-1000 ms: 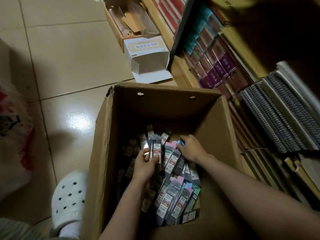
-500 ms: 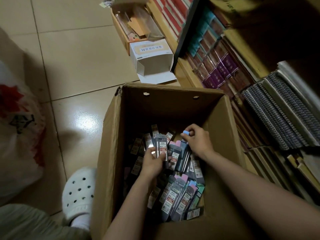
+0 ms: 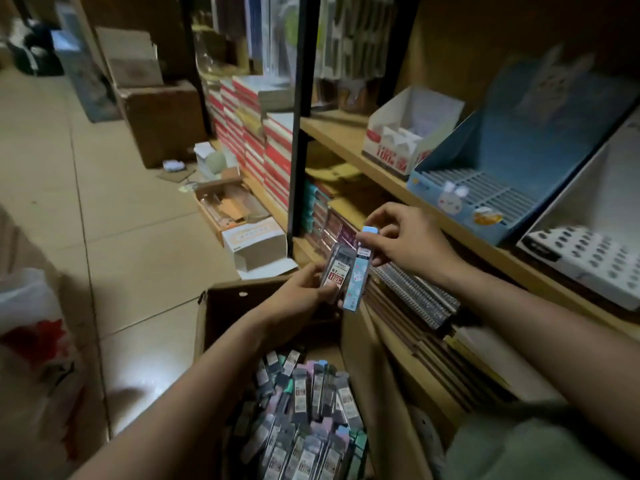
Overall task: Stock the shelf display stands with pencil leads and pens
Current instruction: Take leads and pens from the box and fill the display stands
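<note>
Two hands work above the cardboard box (image 3: 377, 375) of lead cases (image 3: 304, 427). Left hand (image 3: 298, 299) fingers clamp a grey lead case (image 3: 337, 268). Right hand (image 3: 412, 242) fingertips pinch a blue lead case (image 3: 360, 271), touching beside it. Blue display stand (image 3: 485, 188) sits beyond the right fingers.

Your cardboard box (image 3: 374, 358) is matt brown; the lead cases (image 3: 311, 410) in it are glossy plastic. Your floor tiles (image 3: 138, 271) shine smooth, and the shelf board (image 3: 346, 133) looks like pale wood.
</note>
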The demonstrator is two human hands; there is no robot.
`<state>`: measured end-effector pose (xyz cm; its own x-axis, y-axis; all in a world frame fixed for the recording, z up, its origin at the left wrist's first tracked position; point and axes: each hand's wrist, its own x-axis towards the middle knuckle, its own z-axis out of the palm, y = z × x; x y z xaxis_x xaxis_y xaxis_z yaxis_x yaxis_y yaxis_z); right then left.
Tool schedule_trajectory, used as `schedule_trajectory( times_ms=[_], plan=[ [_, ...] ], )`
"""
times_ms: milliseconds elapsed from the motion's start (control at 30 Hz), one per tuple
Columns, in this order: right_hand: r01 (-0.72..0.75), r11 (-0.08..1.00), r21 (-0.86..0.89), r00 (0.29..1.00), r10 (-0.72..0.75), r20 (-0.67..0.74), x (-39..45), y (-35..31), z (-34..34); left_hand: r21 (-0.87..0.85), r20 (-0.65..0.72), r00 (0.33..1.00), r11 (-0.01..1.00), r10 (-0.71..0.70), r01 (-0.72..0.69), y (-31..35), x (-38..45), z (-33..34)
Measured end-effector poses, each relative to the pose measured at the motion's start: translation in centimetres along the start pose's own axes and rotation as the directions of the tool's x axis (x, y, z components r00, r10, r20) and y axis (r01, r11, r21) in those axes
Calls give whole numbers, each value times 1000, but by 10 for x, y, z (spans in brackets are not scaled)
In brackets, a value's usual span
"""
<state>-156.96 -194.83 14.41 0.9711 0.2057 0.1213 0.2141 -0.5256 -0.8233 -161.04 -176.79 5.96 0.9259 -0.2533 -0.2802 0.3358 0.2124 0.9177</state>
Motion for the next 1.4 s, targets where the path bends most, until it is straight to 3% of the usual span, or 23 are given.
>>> schedule_trajectory(
  times_ms=[100, 200, 333, 433, 567, 700, 800, 900, 1100, 1400],
  plan=[
    [44, 995, 91, 995, -35, -99, -18, -20, -41, 84, 83, 994, 994, 65, -72, 47, 0, 21],
    [7, 986, 167, 982, 24, -186, -29, -26, -75, 158, 173, 981, 981, 88, -116, 77, 2, 39],
    [-79, 925, 372, 977, 146, -155, -32, -28, -101, 145, 246, 962, 977, 118, -157, 95, 10, 61],
    [-82, 920, 384, 979, 145, -140, -34, -35, -113, 106, 269, 956, 982, 121, -154, 103, 20, 76],
    [-9, 973, 233, 949, 81, -305, -33, -49, -144, 100, 292, 944, 977, 153, -189, 112, 38, 88],
    [33, 998, -45, 863, -51, -502, -12, -59, -177, 91, 246, 944, 964, 221, -250, 119, 53, 78],
    [-5, 927, -374, 783, -229, -578, 14, -59, -183, 50, 206, 945, 961, 255, -271, 126, 62, 71],
    [-47, 849, -526, 771, -304, -560, 42, -57, -184, 78, 207, 936, 949, 284, -305, 133, 69, 74],
    [-129, 790, -599, 802, -272, -532, 82, -47, -175, 110, 217, 941, 951, 260, -288, 129, 83, 77],
    [-153, 787, -598, 803, -254, -539, 100, -25, -165, 108, 230, 950, 965, 210, -239, 121, 104, 77]
  ],
)
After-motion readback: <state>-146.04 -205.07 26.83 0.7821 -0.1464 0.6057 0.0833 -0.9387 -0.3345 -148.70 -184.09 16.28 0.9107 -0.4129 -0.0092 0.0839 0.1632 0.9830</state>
